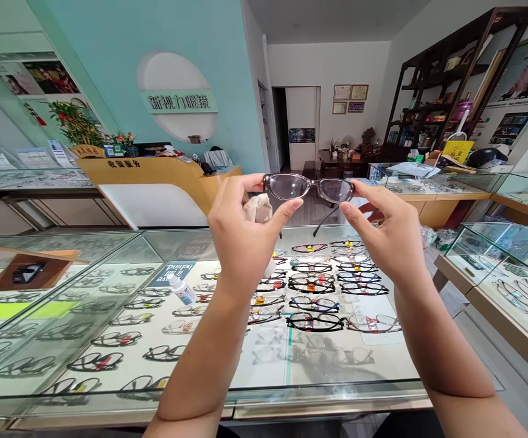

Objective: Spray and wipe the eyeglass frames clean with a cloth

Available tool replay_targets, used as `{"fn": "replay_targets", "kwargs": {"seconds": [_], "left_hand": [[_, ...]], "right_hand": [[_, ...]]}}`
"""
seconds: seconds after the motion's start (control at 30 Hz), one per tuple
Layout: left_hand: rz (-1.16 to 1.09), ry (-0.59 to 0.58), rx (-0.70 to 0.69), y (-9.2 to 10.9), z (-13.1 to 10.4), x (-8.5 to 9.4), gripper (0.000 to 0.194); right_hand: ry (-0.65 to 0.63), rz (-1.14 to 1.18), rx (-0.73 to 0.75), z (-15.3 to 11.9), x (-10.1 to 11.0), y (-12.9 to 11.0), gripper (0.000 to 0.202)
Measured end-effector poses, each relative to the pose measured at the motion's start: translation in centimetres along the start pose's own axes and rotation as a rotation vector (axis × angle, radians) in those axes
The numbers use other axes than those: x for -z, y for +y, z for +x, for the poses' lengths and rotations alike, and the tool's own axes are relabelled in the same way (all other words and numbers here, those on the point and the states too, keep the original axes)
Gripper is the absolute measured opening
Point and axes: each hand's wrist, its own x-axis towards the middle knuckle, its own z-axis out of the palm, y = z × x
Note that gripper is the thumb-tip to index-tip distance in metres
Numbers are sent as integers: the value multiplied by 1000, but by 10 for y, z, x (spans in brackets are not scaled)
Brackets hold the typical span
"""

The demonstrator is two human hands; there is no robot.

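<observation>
A pair of glasses (310, 182) with a dark, partly clear frame is held up above the glass counter. My left hand (242, 222) grips its left end between finger and thumb, and a crumpled whitish cloth (258, 208) is tucked in the same hand. At the other end, my right hand (382, 222) pinches the frame near the hinge. One temple arm hangs down below the lenses. Under my hands, rows of eyeglass frames (312, 283) with small coloured tags show at the counter. Left of my forearm stands a small white bottle (182, 290).
The glass display counter (255, 389) spans the front. An open wooden box (31, 271) rests on it at the left. Another glass case (510, 267) stands at the right. Behind are a yellow reception desk (154, 176), a dark shelf (446, 76) and a doorway.
</observation>
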Motion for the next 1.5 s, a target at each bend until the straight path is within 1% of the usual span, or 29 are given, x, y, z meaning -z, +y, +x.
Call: {"fn": "replay_targets", "kwargs": {"seconds": [0.07, 0.17, 0.33, 0.43, 0.57, 0.63, 0.77, 0.9, 0.97, 1.07, 1.17, 1.27, 1.5], "left_hand": [[15, 21, -50, 1, 0, 1, 56], [13, 34, -84, 2, 0, 1, 56], [-31, 33, -37, 1, -1, 0, 60], [-95, 26, 7, -3, -1, -3, 60], [-185, -15, 45, -10, 0, -10, 61], [-219, -38, 46, -12, 0, -13, 62], [-241, -55, 54, -11, -2, -16, 63], [-251, -52, 65, -11, -4, -18, 64], [-245, -37, 69, -11, -5, -20, 65], [-194, -8, 64, -10, -7, -22, 67], [-131, 48, 42, -7, -9, -22, 69], [-115, 97, 25, -2, -12, -22, 69], [-117, 134, -19, -3, -15, -22, 70]], "right_hand": [[-29, 37, -35, 0, -1, 2, 43], [-21, 88, -56, 0, -1, 3, 46], [30, 123, -36, -1, -3, 3, 45], [71, 110, 13, -1, -5, 4, 43], [226, 48, 132, -3, -12, 5, 46], [280, -3, 181, -4, -15, 5, 50], [300, -98, 223, -6, -18, 6, 54], [323, -119, 295, -6, -18, 8, 55], [324, -143, 304, -6, -18, 7, 56], [308, -154, 272, -5, -18, 4, 57], [279, -108, 234, -4, -18, 3, 55], [236, -42, 186, -4, -19, 6, 52], [190, 29, 113, -4, -20, 11, 54]]}}
